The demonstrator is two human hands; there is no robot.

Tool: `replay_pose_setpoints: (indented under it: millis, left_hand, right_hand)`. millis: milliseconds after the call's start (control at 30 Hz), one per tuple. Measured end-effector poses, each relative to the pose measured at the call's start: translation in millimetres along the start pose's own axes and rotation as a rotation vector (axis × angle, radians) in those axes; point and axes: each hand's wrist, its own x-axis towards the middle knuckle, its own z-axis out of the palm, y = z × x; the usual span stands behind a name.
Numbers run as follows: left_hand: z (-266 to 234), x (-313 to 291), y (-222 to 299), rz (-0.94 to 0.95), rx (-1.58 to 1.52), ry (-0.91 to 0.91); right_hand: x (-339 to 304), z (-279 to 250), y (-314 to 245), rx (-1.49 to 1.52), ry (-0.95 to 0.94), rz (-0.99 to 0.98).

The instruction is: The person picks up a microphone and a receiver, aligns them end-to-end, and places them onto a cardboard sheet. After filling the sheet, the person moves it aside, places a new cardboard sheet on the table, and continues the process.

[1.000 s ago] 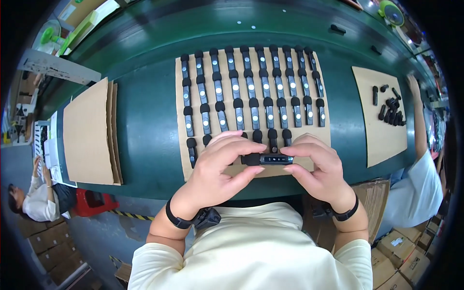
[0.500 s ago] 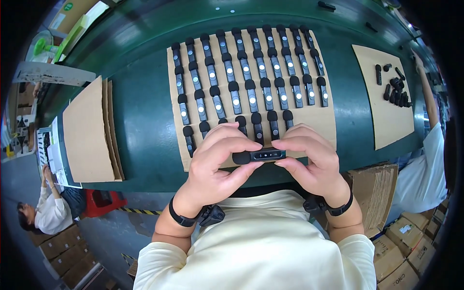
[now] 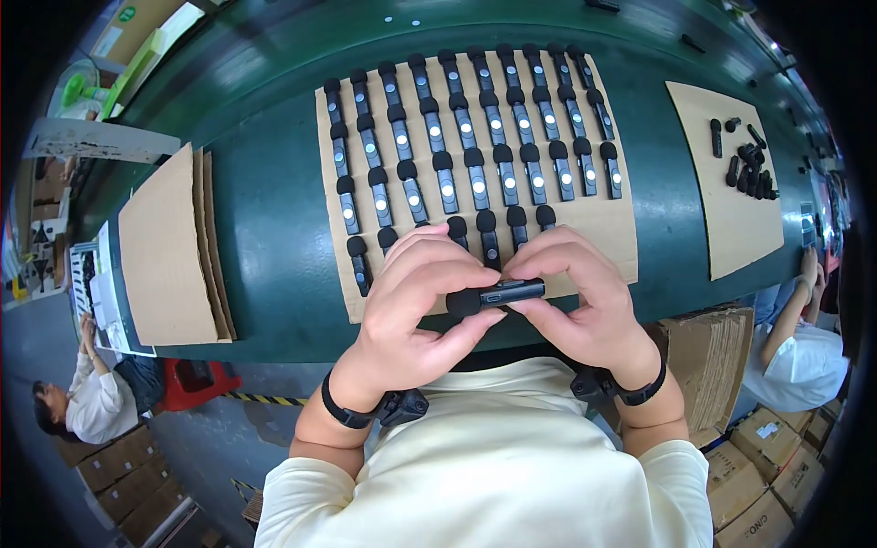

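One black microphone (image 3: 516, 292) lies sideways between my left hand (image 3: 402, 310) and my right hand (image 3: 598, 297), above the near edge of a cardboard sheet (image 3: 594, 219). On each side my thumb and fingertips are drawn in close, pinching it near its middle from above and below; its rounded foam head sits in the curve of my left hand, its bare end in that of my right, tipped slightly up. A narrow face with a small slot is turned toward me. Beyond my hands, similar microphones (image 3: 478, 183) lie in rows on the sheet, foam heads pointing away, most with a pale round spot; my hands partly hide the nearest row. All this is on a green table (image 3: 274, 228). To my left lie stacked cardboard pieces (image 3: 164, 256); to my right, another sheet (image 3: 731, 237) carries a loose cluster of black parts (image 3: 751, 169). Black bands (image 3: 343, 406) circle both my wrists. One person (image 3: 100, 397) is at far left, another (image 3: 804, 365) at far right.
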Motion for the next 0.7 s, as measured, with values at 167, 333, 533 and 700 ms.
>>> replay_pose_setpoints:
  millis: [167,333,533,700]
  left_hand:
    - [-1,0,-2,0.020,0.115,-0.061]
    - [6,0,-5,-0.018,0.194,-0.128]
    - [9,1,-3,-0.038,0.187,-0.153]
    - [7,-2,-4,-0.086,0.175,-0.152]
  right_hand:
    - [2,2,-6,0.002,0.069,-0.036]
    - [3,-1,-7,-0.065,0.008,-0.125]
    - [-9,-15,0,-0.120,0.065,-0.011]
    - [-22,-44,10,-0.362,0.114,0.071]
